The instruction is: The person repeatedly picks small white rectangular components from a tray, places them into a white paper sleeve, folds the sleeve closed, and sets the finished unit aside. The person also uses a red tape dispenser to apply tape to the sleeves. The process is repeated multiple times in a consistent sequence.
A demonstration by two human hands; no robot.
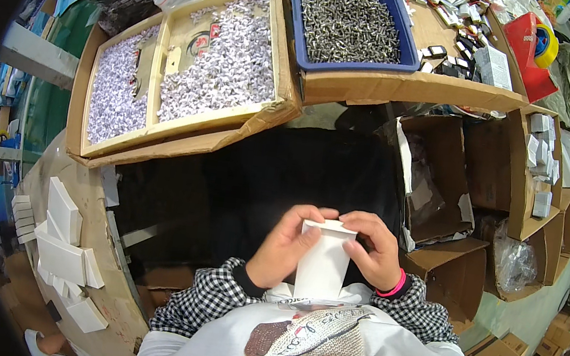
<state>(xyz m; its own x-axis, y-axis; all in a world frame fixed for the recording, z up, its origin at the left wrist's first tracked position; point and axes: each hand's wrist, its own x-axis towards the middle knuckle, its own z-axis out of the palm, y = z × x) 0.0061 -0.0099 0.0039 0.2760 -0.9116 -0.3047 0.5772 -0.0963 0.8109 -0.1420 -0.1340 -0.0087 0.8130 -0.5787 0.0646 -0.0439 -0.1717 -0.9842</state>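
Observation:
A small white cardboard box point(322, 266) stands upright close against my body, its narrow top facing away from me. My left hand point(282, 246) grips its upper left edge, thumb on the near face and fingers curled over the top. On the opposite edge, my right hand point(376, 253) pinches the upper right corner in the same way. A thin flap or rim shows at the top between my fingertips; whether it is folded down I cannot tell. The box's lower end meets my white shirt.
Ahead on the left, a wooden tray point(156, 78) holds many small white pieces. Beside it a blue bin point(297, 7) is full of small metal parts. White boxes point(62, 257) pile up at the left. Open cardboard boxes point(444, 170) stand at the right, near a red tape dispenser point(525, 47).

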